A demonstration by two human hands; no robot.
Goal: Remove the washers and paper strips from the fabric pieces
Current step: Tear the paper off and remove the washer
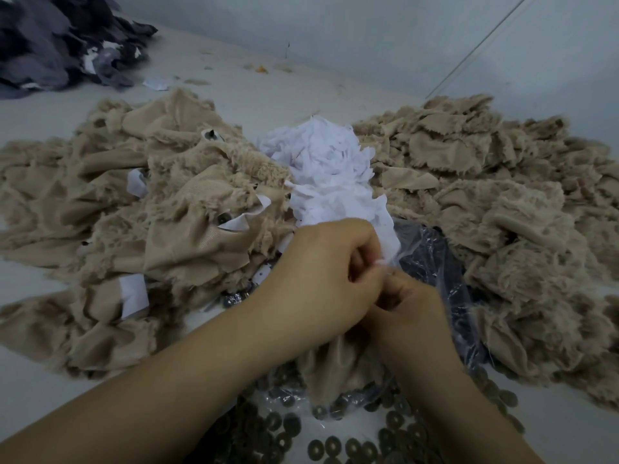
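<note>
- Left hand (321, 276) and right hand (410, 313) meeting at the middle, fingers curled, both pinching a small white paper strip (380, 262) at the fingertips; grip clenched on it from both sides.
- Hanging beneath the grip, a tan fabric piece (338, 363), draped down between the wrists and partly hidden by them.
- Just beyond the grip, a heap of loose white paper strips (328, 169), touching the knuckles of the left hand.
- Left of the grip, a pile of tan furry fabric (140, 212) with white paper tabs and a few dark washers showing on it.
- Right of the grip, another pile of tan fabric pieces (485, 182), spread wide and flat.
- Directly behind and to the right of the grip, a clear plastic bag (432, 259) with dark contents, half covered by the right hand.
- Nearer than the grip, scattered dark washers (333, 445) lying on the pale worktop (40, 393) and on clear plastic, crossed by both forearms.
- Far off to the upper left of the grip, a dark grey fabric heap (60, 41); small scraps strewn near it.
</note>
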